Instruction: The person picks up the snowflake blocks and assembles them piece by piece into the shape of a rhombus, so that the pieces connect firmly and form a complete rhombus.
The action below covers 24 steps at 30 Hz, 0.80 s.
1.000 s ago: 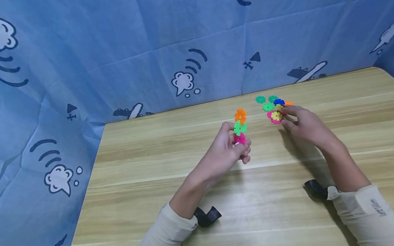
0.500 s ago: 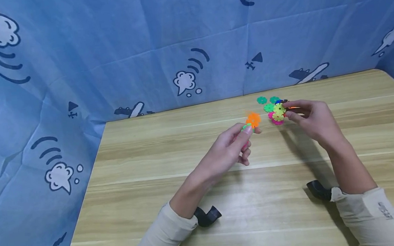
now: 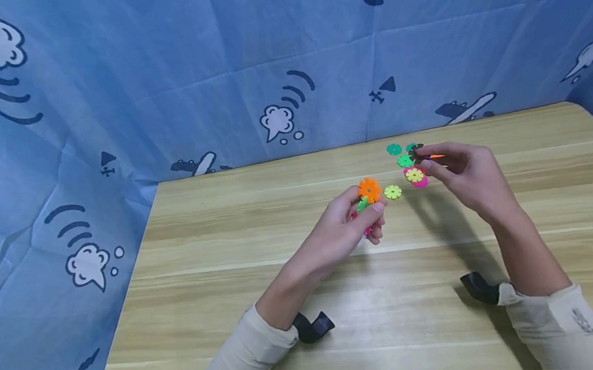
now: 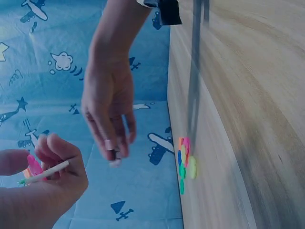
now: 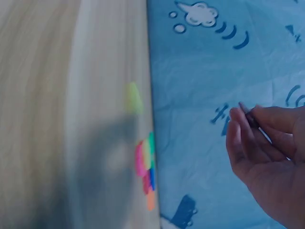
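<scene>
My left hand [image 3: 340, 221] holds a small group of flower-shaped plastic discs: an orange disc [image 3: 370, 189] on top, a green disc [image 3: 362, 205] below it and a pink piece [image 4: 33, 164] partly hidden by the fingers. A pale, thin strip [image 4: 50, 171] also shows in this hand in the left wrist view. Between thumb and fingertips, my right hand [image 3: 474, 180] pinches a dark brown disc [image 3: 417, 153] above the loose pieces. A yellow-green disc [image 3: 392, 192] lies on the table just right of the left hand.
Loose discs lie near the table's back edge, among them a yellow disc [image 3: 415, 175] over a pink disc [image 3: 421, 183], plus green discs [image 3: 394, 149]. Behind the wooden table [image 3: 203, 236] hangs a blue printed cloth [image 3: 168, 79].
The yellow-green disc has left the right hand and now lies nearer the left hand. The right hand has taken hold of the dark disc. The left hand has turned its joined pieces.
</scene>
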### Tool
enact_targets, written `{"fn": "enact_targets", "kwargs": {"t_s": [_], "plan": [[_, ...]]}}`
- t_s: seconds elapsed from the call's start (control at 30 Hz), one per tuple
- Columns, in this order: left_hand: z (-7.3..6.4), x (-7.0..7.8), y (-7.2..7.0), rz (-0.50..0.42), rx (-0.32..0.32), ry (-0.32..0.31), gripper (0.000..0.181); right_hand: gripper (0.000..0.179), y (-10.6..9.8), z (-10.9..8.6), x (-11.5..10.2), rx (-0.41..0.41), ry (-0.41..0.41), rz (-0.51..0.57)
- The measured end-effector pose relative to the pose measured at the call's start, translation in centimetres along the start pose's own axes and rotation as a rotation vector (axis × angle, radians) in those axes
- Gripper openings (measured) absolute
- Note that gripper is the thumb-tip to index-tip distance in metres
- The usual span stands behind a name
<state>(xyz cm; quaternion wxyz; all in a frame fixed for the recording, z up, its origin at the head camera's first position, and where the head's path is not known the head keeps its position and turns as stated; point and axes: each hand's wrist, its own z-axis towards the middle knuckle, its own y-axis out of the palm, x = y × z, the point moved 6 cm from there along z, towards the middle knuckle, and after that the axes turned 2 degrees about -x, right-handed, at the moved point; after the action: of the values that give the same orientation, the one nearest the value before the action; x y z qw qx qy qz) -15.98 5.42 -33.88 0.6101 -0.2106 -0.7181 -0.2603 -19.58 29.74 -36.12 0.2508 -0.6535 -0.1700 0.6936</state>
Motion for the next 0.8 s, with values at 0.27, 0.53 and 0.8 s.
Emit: {"fn": "enact_targets", "kwargs": {"t_s": [0.27,0.53,0.8], "plan": [[0.0,0.1,0.3,-0.097,-0.025,-0.005,0.028,0.025,0.1,-1.0,-3.2,0.015,-0.102,0.158],[-0.1,0.0,0.5,-0.174,-0.056,0.007,0.035,0.024,0.5,-2.1,-5.7,-0.055,-0.204,0.423],[-0.2,0.0,0.5,-0.228,-0.012,-0.014,0.031,0.031,1.1,-3.0,-7.7,-0.136,-0.353,0.551]]}}
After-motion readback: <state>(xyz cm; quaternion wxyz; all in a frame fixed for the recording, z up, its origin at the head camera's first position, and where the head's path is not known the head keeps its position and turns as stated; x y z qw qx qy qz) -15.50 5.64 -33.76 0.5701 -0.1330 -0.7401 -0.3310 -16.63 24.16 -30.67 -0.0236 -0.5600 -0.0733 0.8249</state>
